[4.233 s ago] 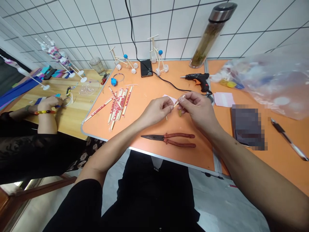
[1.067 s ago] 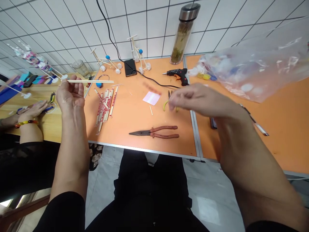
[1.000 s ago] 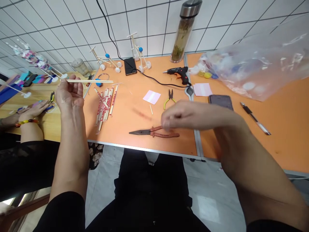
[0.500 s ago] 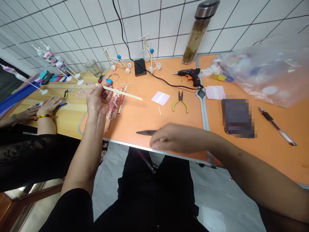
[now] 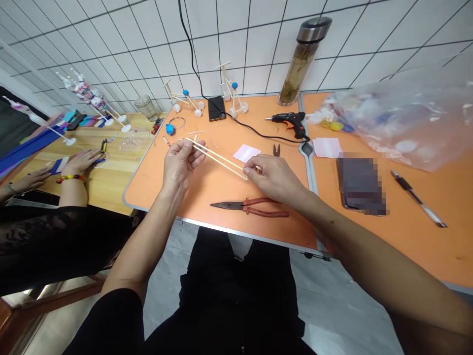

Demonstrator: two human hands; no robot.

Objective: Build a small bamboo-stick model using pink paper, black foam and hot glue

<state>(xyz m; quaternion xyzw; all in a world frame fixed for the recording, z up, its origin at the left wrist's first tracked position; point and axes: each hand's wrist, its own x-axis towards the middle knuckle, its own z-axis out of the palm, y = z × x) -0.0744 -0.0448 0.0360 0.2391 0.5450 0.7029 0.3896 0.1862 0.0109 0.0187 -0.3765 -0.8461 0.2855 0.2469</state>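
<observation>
Wooden sticks point(image 5: 226, 165) slant above the orange table point(image 5: 195, 195), left hand point(image 5: 180, 163) pinching both at one end, right hand point(image 5: 273, 175) pinching a tip opposite, seemingly spacing them, which next likely calls for steadiness.

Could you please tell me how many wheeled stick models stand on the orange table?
2. The left model stands left of the black device, near the wall; the right model stands just right of that device. No others appear hidden.
</observation>
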